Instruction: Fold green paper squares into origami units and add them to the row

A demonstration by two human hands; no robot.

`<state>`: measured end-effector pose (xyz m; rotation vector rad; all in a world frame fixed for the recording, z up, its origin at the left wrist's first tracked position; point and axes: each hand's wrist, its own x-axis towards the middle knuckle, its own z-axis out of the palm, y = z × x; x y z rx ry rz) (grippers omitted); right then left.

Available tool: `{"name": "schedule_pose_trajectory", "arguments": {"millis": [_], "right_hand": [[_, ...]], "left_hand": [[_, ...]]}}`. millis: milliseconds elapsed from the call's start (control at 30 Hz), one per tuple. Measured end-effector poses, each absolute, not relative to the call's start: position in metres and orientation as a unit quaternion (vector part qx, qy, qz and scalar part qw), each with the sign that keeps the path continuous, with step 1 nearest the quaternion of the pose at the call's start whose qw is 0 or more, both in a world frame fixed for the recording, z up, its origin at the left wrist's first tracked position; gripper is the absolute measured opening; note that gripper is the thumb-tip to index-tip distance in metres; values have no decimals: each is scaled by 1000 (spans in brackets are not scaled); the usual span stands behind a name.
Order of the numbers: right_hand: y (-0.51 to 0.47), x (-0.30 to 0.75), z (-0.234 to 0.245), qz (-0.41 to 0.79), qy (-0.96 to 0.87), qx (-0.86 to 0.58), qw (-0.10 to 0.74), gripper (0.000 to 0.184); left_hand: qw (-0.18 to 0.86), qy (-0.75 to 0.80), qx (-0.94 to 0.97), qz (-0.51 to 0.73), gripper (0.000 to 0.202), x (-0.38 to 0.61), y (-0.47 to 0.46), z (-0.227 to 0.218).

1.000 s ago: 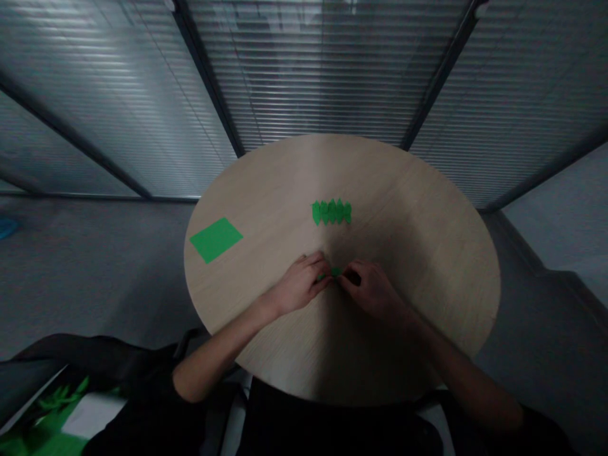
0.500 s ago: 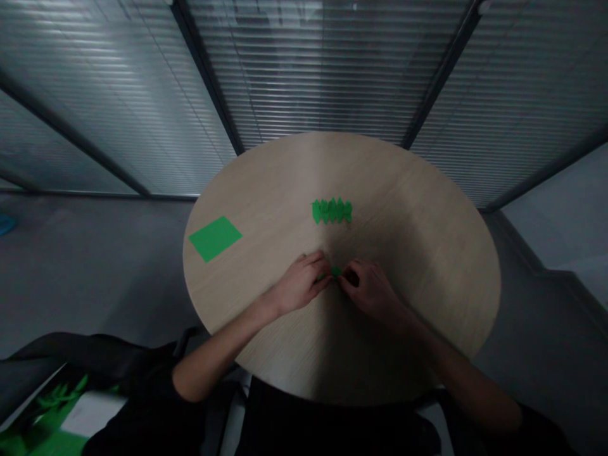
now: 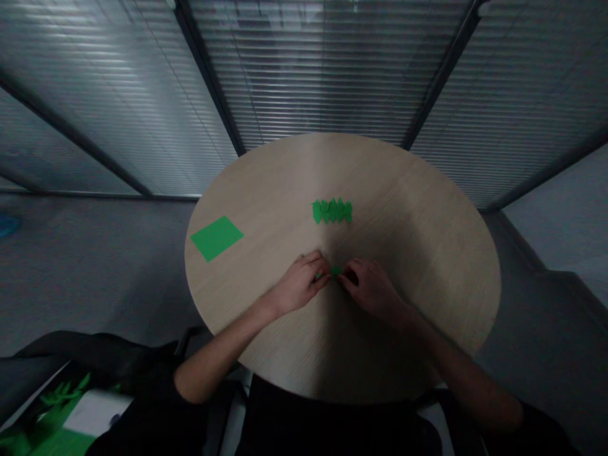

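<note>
On the round wooden table (image 3: 418, 253), my left hand (image 3: 300, 284) and my right hand (image 3: 371, 286) meet over a small piece of green paper (image 3: 335, 271). Both hands pinch it between curled fingertips, and only a sliver of green shows between them. Farther back lies a row of several folded green paper pieces (image 3: 332, 211), side by side with pointed tops. A flat green paper sheet (image 3: 216, 237) rests near the table's left edge.
Slatted blinds with dark frames stand behind the table. At the lower left a dark bag (image 3: 95, 361) lies beside green and white paper (image 3: 71, 411) on the floor. Grey floor surrounds the table.
Both hands stay pinched on the small green paper; the fingers shift only slightly. The view has drifted a little.
</note>
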<state>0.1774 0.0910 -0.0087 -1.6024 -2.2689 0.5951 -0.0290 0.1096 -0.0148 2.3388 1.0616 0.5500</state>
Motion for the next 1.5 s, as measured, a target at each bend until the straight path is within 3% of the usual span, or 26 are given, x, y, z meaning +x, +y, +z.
{"name": "schedule_pose_trajectory", "arguments": {"millis": [500, 733, 933, 1500], "right_hand": [[103, 180, -9, 258, -750, -591, 148, 21], [109, 181, -7, 254, -768, -573, 130, 27], [109, 182, -8, 264, -763, -576, 131, 27], [111, 190, -5, 312, -764, -540, 164, 9]], "left_hand": [[317, 399, 826, 243, 11, -31, 110, -15], [246, 425, 842, 223, 15, -24, 106, -19], [269, 445, 823, 227, 12, -22, 105, -18], [304, 350, 853, 240, 6, -39, 110, -13]]}}
